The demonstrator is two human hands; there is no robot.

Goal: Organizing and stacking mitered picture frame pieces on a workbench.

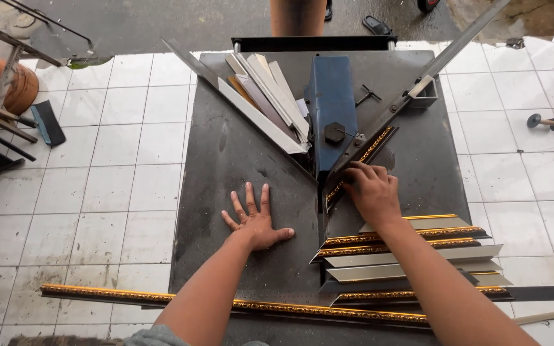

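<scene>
We see our left hand [256, 221] lying flat, palm down and fingers spread, on the bare dark top of the bench [226, 166], its grip released and holding nothing. Our right hand [372, 191] is closed down over a strip of gold-patterned frame moulding [372, 150], fingers curled on top of it and pressing it against the angled metal fence [418, 83] that runs up and to the right; whether the fingers wrap fully around the strip we cannot tell, but the grip is clenched on it. The strip lies along that fence with its lower end at the point of the V where the blue cutter housing [331, 102] stands in the middle of the bench. On the left side of the housing, a fan of pale and brown offcuts [267, 96] leans against the other fence. Just below our right wrist lies a stack of cut moulding pieces [411, 256] with mitred ends, some showing gold ornament, some their plain backs. Along the near edge of the bench a long gold-ornamented moulding length [238, 303] lies across, reaching out over the white tiled floor [97, 160]. At the far end of the bench, another person's legs [297, 16] are partly visible.
</scene>
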